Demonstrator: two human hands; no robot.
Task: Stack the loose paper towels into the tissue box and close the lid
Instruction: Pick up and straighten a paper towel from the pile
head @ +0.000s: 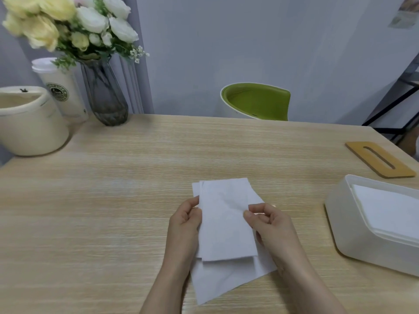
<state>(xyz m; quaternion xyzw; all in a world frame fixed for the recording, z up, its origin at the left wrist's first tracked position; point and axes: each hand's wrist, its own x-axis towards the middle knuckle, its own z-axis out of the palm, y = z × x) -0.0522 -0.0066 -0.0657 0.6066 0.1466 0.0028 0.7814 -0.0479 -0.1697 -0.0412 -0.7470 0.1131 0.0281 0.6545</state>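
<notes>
Both hands hold a folded paper towel (224, 223) above the wooden table (113, 200), centre-near. Left hand (184, 223) pinches its left edge; right hand (269, 223) pinches its right edge between thumb and curled fingers. A second towel (217, 282) lies partly beneath. White tissue box (353, 230) sits open at right, stacked towels (390, 211) inside. Wooden slotted lid (379, 158) lies flat beyond the box, apart from it.
</notes>
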